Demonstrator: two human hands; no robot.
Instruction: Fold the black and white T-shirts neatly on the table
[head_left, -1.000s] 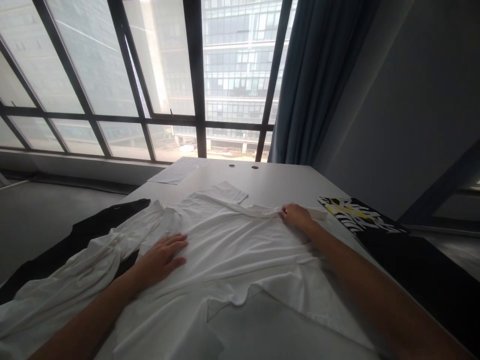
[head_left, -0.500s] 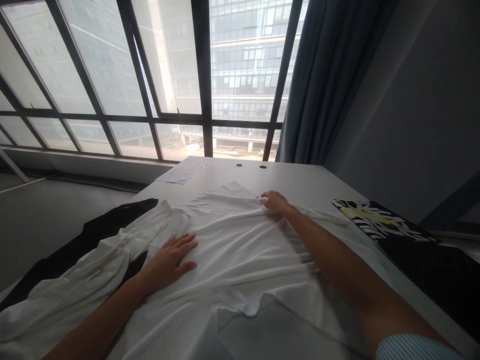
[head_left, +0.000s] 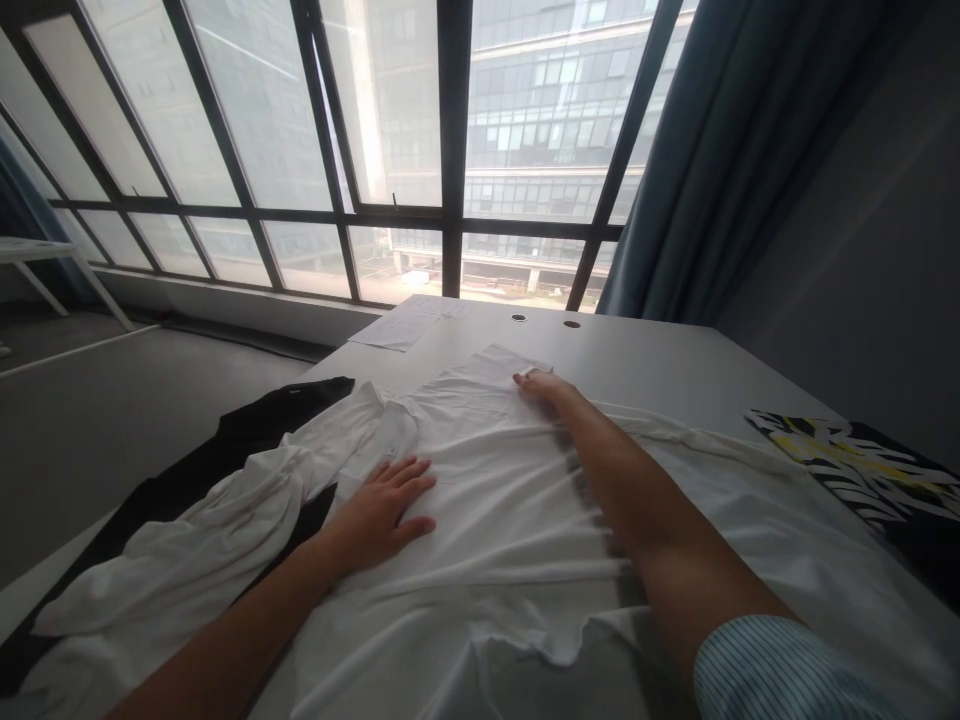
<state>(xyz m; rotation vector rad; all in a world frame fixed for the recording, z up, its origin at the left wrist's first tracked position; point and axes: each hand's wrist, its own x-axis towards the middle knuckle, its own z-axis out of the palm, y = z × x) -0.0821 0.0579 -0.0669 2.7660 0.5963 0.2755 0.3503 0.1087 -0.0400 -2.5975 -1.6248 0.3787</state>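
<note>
A white T-shirt [head_left: 480, 500] lies spread and wrinkled on the white table, one sleeve pointing toward the window. On its left part, beside the collar, my left hand [head_left: 386, 510] rests flat with the fingers stretched and the thumb apart. My right hand [head_left: 544, 387] reaches across to the sleeve [head_left: 491, 370]. Its fingers are bent together at the cloth near the sleeve's edge and seem to pinch it; the fingertips show only in part. Closest to me, the lower cloth forms a raised, wavy edge.
Bunched white cloth [head_left: 217, 525] lies over a black garment [head_left: 255, 415] along the table's left edge. At the right lies a black garment with a white and yellow print [head_left: 862, 460]. Paper sheets [head_left: 397, 328] lie at the far left of the table [head_left: 637, 360], near two round holes.
My right hand has shifted a little toward the sleeve, its fingers closing at the cloth. My left hand stays in place on the shirt. The view has turned slightly left.
</note>
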